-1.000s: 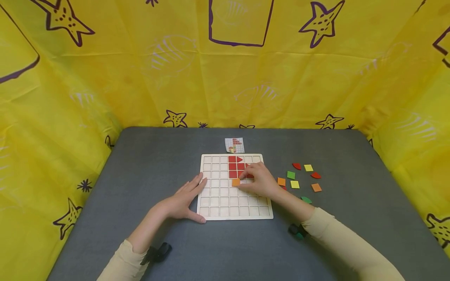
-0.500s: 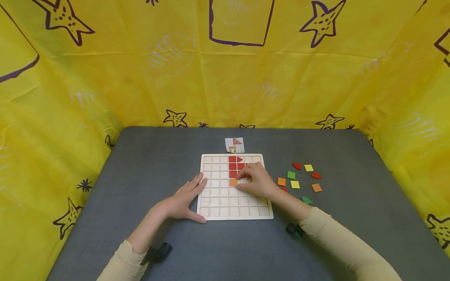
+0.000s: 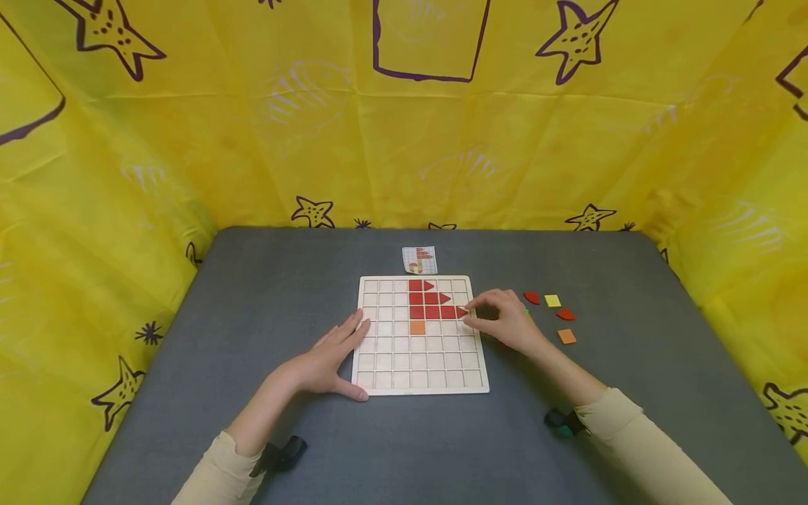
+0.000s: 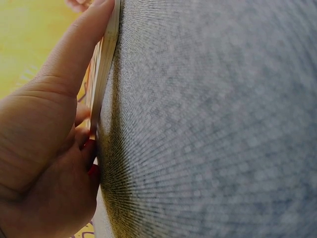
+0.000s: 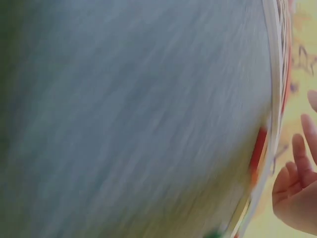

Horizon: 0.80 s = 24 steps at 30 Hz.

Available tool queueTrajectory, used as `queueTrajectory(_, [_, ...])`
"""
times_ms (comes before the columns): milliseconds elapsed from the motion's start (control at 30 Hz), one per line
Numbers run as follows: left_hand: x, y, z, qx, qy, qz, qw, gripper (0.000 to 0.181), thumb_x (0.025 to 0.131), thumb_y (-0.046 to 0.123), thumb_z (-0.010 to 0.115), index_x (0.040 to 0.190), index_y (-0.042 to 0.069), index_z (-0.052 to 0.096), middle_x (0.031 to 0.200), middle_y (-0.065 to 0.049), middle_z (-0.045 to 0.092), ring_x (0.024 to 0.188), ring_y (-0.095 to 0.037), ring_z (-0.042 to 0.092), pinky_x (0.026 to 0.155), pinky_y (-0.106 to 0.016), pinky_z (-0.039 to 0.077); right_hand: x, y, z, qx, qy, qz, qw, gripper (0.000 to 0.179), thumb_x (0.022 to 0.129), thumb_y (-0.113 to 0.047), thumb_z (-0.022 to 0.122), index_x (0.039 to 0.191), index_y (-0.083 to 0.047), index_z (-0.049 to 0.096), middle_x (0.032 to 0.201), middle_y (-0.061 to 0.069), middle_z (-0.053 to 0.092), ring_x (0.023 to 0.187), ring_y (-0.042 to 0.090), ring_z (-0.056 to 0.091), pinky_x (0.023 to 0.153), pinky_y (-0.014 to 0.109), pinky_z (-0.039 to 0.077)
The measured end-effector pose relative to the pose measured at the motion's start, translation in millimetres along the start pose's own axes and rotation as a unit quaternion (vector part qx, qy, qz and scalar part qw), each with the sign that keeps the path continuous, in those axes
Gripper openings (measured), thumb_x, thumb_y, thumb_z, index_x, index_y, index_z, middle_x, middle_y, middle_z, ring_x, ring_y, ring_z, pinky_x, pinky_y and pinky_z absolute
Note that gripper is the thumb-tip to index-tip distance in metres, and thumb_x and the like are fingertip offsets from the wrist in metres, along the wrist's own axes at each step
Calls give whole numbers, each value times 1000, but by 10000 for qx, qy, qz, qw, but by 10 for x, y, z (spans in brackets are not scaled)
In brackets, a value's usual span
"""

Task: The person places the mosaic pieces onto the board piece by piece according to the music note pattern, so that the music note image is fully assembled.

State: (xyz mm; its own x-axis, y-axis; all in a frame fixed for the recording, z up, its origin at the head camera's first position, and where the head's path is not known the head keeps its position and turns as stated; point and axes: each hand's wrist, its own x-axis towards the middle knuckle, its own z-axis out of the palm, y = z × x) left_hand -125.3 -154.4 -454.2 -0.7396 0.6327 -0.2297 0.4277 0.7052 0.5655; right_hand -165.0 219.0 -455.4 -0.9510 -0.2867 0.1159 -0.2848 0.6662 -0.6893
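Note:
A pale gridded board (image 3: 383, 362) lies on the dark table. Red square and pointed tiles (image 3: 432, 311) fill parts of its upper rows, and one orange square tile (image 3: 417, 327) sits in the cell below them. My left hand (image 3: 328, 359) rests at the board's left side, fingertips on the rim and thumb by the near corner. In the left wrist view the thumb of that hand (image 4: 47, 144) lies along the board's edge (image 4: 103, 74). Over the right edge hovers my right hand (image 3: 510, 321), fingers loosely bent, thumb and forefinger apart with nothing seen between them.
Loose tiles lie right of the board: a red quarter-round (image 3: 532, 298), a yellow square (image 3: 553, 301), another red piece (image 3: 566, 314) and an orange square (image 3: 567, 337). The right hand hides others. A printed pattern card (image 3: 419, 260) lies behind the board. Yellow cloth (image 3: 404, 154) surrounds the table.
The orange square was slid left into its cell below the red tiles and let go. My right hand has moved right, off the tile to the board's right edge. The left hand stays put.

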Motion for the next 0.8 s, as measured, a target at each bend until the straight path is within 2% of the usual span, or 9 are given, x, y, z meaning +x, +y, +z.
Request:
queueTrajectory(267, [3,-3,6,13,-6,-23,10000,122,70,56,82,157,7,12,163,-13,-2,148,-35,6,116,-54,11,-224,347,-403,-77,480,436,9979,27,83,-26,79,105,-10,74,109,11,68,100,28,47,81,41,35])
queueTrajectory(467, [2,9,3,10,22,9,10000,121,70,55,82,156,6,13,163,-14,-1,147,-36,6,116,-54,10,-376,538,-627,-350,507,868,9943,29,87,-26,75,109,-7,72,117,17,64,101,31,44,80,43,35])
queueTrajectory(567, [0,12,4,6,23,13,10000,121,70,55,82,156,6,13,163,-14,-1,147,-37,6,116,-54,10,-417,601,-676,-469,460,901,9938,30,87,-25,75,110,-5,71,118,21,62,102,34,43,82,45,34])
queueTrajectory(800, [2,10,6,-5,2,-10,10000,121,70,56,82,157,7,13,163,-14,-2,147,-36,5,116,-54,10,-423,668,-675,-709,390,691,9943,33,84,-24,77,110,-4,71,121,25,60,105,38,44,85,48,34])
